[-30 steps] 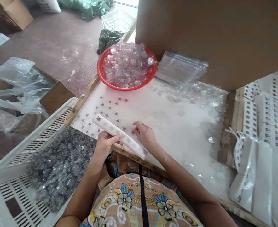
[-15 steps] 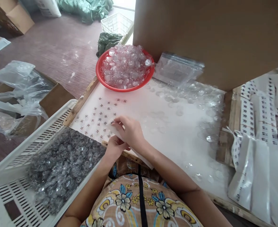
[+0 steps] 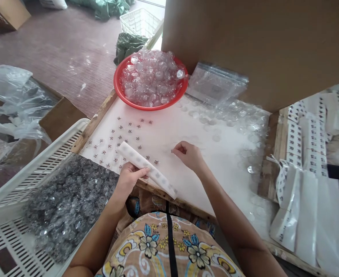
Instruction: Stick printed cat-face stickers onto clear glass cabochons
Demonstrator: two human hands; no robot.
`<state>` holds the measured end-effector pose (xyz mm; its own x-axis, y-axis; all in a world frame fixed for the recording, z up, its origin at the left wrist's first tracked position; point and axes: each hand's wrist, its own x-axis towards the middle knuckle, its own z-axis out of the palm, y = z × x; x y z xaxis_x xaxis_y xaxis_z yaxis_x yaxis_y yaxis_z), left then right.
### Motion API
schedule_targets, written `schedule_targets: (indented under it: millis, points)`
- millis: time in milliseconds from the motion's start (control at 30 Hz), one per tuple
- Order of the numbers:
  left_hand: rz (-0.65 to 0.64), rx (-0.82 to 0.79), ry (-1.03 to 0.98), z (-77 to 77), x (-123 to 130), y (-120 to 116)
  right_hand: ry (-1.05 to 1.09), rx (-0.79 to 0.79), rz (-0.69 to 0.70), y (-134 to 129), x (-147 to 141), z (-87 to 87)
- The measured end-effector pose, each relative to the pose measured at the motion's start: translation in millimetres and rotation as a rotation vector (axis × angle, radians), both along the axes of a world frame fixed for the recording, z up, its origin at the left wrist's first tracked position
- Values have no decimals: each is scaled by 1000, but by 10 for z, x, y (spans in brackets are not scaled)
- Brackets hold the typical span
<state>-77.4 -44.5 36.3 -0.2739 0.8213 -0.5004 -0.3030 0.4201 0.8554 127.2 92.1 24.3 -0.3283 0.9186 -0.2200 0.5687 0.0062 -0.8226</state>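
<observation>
My left hand (image 3: 130, 177) grips a white sticker strip (image 3: 158, 177) between thumb and fingers. The strip slants across the table's near edge, and faint dark spots show through it. Over the white tabletop (image 3: 186, 181), my right hand (image 3: 189, 155) is closed in a pinch. At its fingertips is a small dark speck that looks like one of the stickers. Rows of small dark printed stickers (image 3: 130, 131) lie spread on the left part of the tabletop, several just beyond the strip.
Clear plastic domes fill a red basin (image 3: 118, 86) at the back. Clear discs (image 3: 250, 169) lie along the table's right side. A white crate (image 3: 14, 206) at left holds a dark heap of clear pieces (image 3: 74, 204). Printed strips (image 3: 294, 144) lie at right; cardboard (image 3: 258, 50) stands behind.
My hands were together over the strip and are now apart. The right hand has moved right, away from the strip; the left has shifted slightly left, with the strip more fully in sight.
</observation>
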Motion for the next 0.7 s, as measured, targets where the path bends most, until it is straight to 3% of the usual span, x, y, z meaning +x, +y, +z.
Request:
schedule_targets:
  millis: [100, 267, 500, 700]
  points:
    - [-2, 11, -2, 11, -2, 7, -96, -20, 13, -29, 22, -109]
    - [-14, 18, -21, 38, 28, 1, -164, -21, 32, -51, -48, -131]
    - [-18, 16, -8, 64, 37, -13, -422, 284, 132, -247, -207, -136]
    - [78, 50, 30, 121, -82, -41, -314, 212, 175, -380, -481, -128]
